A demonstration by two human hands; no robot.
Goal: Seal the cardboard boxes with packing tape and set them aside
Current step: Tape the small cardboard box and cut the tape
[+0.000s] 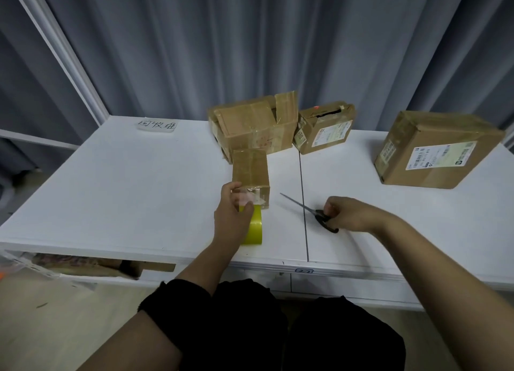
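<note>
Left grip [233, 212] is clenched on a yellow tape roll [254, 228] standing on edge on the white desk [139, 190], the fingers pinching a clear strip pulled up to the near end of a small box [251, 176]. That box lies just beyond the roll, touching the strip, near the desk's middle seam. Right grip [345, 213] closes on the black handles of scissors [308, 210], which lie flat on the desk with the blades pointing away and to the left, close to the small box but apart from it. Behind the small box sits a larger box [250, 126] with one flap raised, and just beside it on the right a tilted labelled box [324, 131] with a gap in its top. Well apart, at the desk's far right, rests a big box [434, 151] bearing a shipping label. A handwritten paper note [157, 126] lies at the far left edge. Grey curtains [250, 37] hang behind the desk.
</note>
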